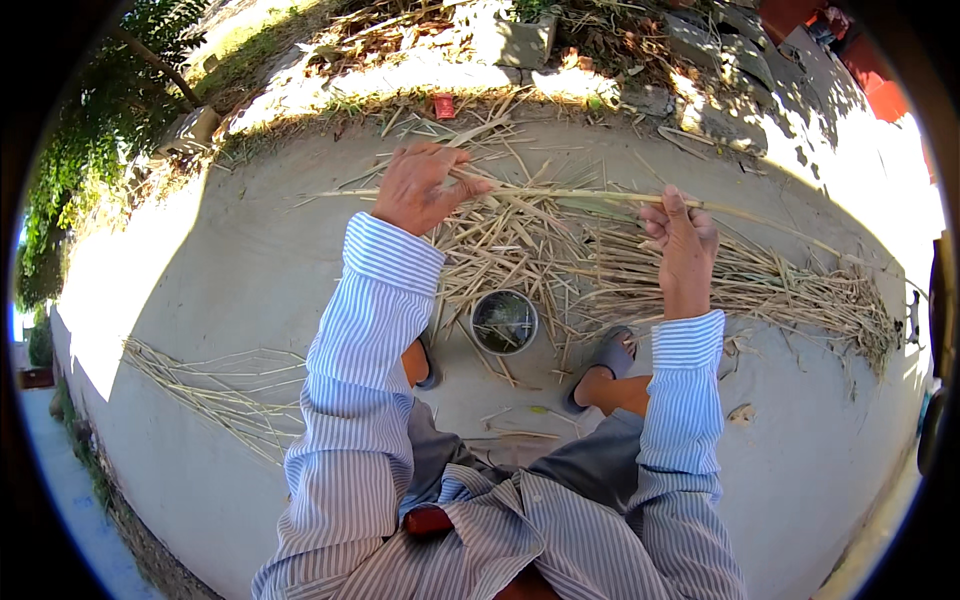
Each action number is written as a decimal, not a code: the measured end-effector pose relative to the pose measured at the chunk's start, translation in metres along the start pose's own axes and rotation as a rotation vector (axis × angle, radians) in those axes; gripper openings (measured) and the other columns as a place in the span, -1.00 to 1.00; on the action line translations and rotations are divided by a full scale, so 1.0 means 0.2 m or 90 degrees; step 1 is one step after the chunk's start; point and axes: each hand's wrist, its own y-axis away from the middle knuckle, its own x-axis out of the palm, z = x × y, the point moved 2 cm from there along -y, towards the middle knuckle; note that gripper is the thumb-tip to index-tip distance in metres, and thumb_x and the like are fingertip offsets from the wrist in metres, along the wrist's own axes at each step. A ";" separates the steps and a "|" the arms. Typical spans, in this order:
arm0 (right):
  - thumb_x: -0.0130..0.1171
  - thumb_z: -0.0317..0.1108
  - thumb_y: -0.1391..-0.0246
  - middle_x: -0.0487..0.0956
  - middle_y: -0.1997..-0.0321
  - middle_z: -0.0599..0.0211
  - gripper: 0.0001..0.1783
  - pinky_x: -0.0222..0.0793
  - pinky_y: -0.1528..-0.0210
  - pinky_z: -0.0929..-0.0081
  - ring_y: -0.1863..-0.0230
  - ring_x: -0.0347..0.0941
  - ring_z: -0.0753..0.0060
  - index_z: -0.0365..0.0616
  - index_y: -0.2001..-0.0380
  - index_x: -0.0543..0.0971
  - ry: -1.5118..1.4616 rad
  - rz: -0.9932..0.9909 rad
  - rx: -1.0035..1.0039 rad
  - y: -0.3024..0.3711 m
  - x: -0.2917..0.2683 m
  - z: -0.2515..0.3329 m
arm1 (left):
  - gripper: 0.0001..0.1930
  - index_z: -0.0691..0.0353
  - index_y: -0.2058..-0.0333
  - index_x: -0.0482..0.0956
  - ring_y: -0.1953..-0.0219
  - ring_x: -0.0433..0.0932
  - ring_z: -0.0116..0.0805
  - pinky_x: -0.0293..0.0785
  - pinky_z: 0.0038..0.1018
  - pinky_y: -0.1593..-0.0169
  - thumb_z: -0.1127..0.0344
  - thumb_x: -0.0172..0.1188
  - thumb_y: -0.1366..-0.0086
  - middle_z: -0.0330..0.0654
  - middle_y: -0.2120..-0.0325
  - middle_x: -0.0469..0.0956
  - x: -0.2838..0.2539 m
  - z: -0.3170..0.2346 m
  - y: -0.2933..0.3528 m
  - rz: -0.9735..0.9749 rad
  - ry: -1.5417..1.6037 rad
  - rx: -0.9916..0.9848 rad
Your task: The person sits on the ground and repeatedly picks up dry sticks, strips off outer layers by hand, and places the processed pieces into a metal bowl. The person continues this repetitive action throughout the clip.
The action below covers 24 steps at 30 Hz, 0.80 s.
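Between my two hands a long, pale dry stalk (pixel 560 193) stretches out sideways. My left hand (pixel 422 186) is closed on it, thumb and fingers pinching it near the middle of the view. Farther right, my right hand (pixel 683 235) grips the same stalk between thumb and curled fingers, and its thin end runs on to the right. Below lies a heap of short cut straw pieces (pixel 490 250). Next to the heap stands a round metal bowl (pixel 504 322) with dark liquid and bits of plant in it.
A thick bundle of dry stalks (pixel 770 290) lies at the right, beside my sandalled foot (pixel 603 368). Several thin stalks (pixel 225 395) are spread on the concrete floor (pixel 240 260) at the left. A small red packet (pixel 444 105) lies by the leaf litter and stone blocks (pixel 515 42) at the far edge.
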 end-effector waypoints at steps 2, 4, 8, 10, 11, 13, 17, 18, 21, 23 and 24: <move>0.28 -0.19 -0.08 0.59 0.41 0.24 -0.62 0.43 0.46 0.69 0.41 0.58 0.48 -0.33 0.25 0.52 -0.002 0.007 0.003 -0.01 -0.02 0.02 | -0.61 0.27 0.26 0.63 0.33 0.55 -0.11 0.40 -0.27 0.26 0.03 0.30 -0.12 -0.05 0.39 0.61 0.04 0.08 0.00 0.074 0.197 -0.021; 0.28 -0.19 -0.09 0.59 0.42 0.25 -0.63 0.42 0.46 0.70 0.40 0.58 0.49 -0.32 0.25 0.52 -0.032 0.016 0.005 -0.01 -0.02 0.02 | -0.68 0.27 0.32 0.63 0.45 0.54 -0.25 0.42 -0.38 0.36 0.14 0.36 -0.08 -0.08 0.49 0.59 0.08 0.12 0.00 0.093 0.281 -0.083; 0.26 -0.15 -0.09 0.58 0.41 0.25 -0.61 0.42 0.45 0.65 0.41 0.57 0.48 -0.32 0.27 0.51 -0.049 0.010 -0.006 -0.04 -0.07 0.02 | -0.82 0.30 0.40 0.59 0.43 0.49 -0.58 0.40 -0.57 0.35 0.29 0.30 -0.16 -0.26 0.51 0.59 0.09 0.07 -0.03 0.018 0.570 -0.247; 0.26 -0.12 -0.09 0.58 0.36 0.20 -0.54 0.44 0.44 0.63 0.39 0.57 0.48 -0.36 0.20 0.48 -0.052 0.034 0.006 -0.04 -0.06 0.02 | -0.88 0.25 0.40 0.53 0.43 0.49 -0.59 0.41 -0.60 0.29 0.34 0.23 -0.24 -0.25 0.51 0.58 -0.02 0.09 -0.03 -0.150 0.622 -0.294; 0.24 -0.09 -0.10 0.58 0.36 0.21 -0.51 0.44 0.43 0.64 0.39 0.57 0.49 -0.37 0.17 0.47 -0.063 0.039 -0.003 -0.04 -0.02 0.01 | -0.88 0.25 0.40 0.52 0.44 0.48 -0.61 0.41 -0.61 0.28 0.34 0.19 -0.27 -0.25 0.51 0.58 -0.03 0.17 -0.01 -0.204 0.539 -0.279; 0.22 -0.05 -0.12 0.57 0.39 0.22 -0.51 0.43 0.39 0.63 0.39 0.55 0.50 -0.35 0.22 0.49 -0.015 0.059 0.015 -0.03 0.01 0.03 | -0.84 0.27 0.40 0.52 0.38 0.52 -0.38 0.40 -0.44 0.21 0.29 0.22 -0.24 -0.19 0.50 0.58 -0.01 0.09 -0.01 -0.194 0.274 -0.188; 0.20 -0.01 -0.12 0.57 0.39 0.21 -0.48 0.44 0.37 0.62 0.38 0.55 0.48 -0.37 0.22 0.49 -0.001 0.100 0.040 0.03 0.04 0.03 | -0.80 0.24 0.42 0.53 0.30 0.49 -0.14 0.33 -0.25 0.16 0.26 0.30 -0.07 -0.16 0.49 0.55 0.04 -0.31 -0.09 -0.143 -0.005 0.101; 0.20 -0.01 -0.12 0.57 0.38 0.21 -0.47 0.45 0.37 0.61 0.37 0.55 0.48 -0.38 0.22 0.49 -0.008 0.113 0.036 0.05 0.07 0.00 | -0.80 0.23 0.44 0.53 0.30 0.49 -0.15 0.32 -0.24 0.17 0.26 0.31 -0.04 -0.17 0.50 0.54 0.10 -0.30 -0.08 -0.107 -0.030 0.119; 0.20 -0.01 -0.12 0.57 0.35 0.20 -0.46 0.45 0.34 0.61 0.34 0.56 0.47 -0.39 0.19 0.48 -0.036 0.084 0.042 0.05 0.02 0.03 | -0.81 0.20 0.49 0.52 0.29 0.48 -0.17 0.29 -0.22 0.18 0.28 0.33 0.03 -0.18 0.52 0.53 0.10 -0.23 -0.05 -0.039 -0.070 0.064; 0.21 -0.02 -0.12 0.56 0.31 0.20 -0.43 0.45 0.30 0.60 0.29 0.55 0.47 -0.41 0.14 0.45 -0.037 0.050 0.052 0.00 -0.05 0.05 | -0.81 0.17 0.53 0.49 0.29 0.47 -0.17 0.26 -0.21 0.17 0.31 0.35 0.07 -0.18 0.53 0.53 0.01 -0.10 -0.02 -0.018 -0.141 -0.019; 0.21 -0.03 -0.12 0.56 0.31 0.21 -0.45 0.45 0.30 0.60 0.29 0.55 0.47 -0.41 0.14 0.45 -0.034 0.038 0.046 -0.02 -0.08 0.06 | -0.81 0.17 0.52 0.49 0.31 0.47 -0.17 0.26 -0.22 0.17 0.34 0.35 0.09 -0.19 0.52 0.53 0.00 -0.02 0.00 -0.020 -0.138 -0.032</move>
